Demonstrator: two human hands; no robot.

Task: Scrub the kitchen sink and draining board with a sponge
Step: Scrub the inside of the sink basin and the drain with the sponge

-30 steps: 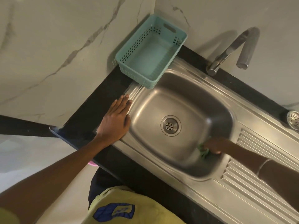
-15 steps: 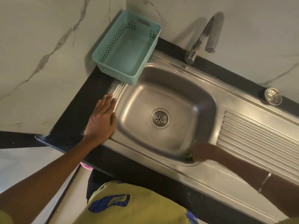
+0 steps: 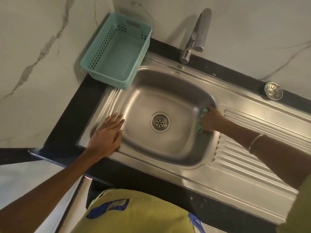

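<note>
- Scrubbing: right hand (image 3: pixel 212 120) gripped the sponge (image 3: pixel 201 123) against the sink (image 3: pixel 168 148) right wall.
- Left hand (image 3: pixel 106 135) lay flat, fingers released, on the rim.
- Best done with firm overlapping strokes; draining board (image 3: pixel 252 158) likely next.

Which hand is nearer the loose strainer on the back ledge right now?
Right. The right hand, gripping the sponge, works the basin wall below the strainer; the left hand rests across the basin.

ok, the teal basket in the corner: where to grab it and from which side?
Judging by its pose, take the teal basket by the near short rim, coming from the sink side. The left long side and far end sit close to the walls, and the slot handle is at the far end. The near corner overhangs the sink's rim, so fingers could likely hook over that open edge. It looks empty.
</note>
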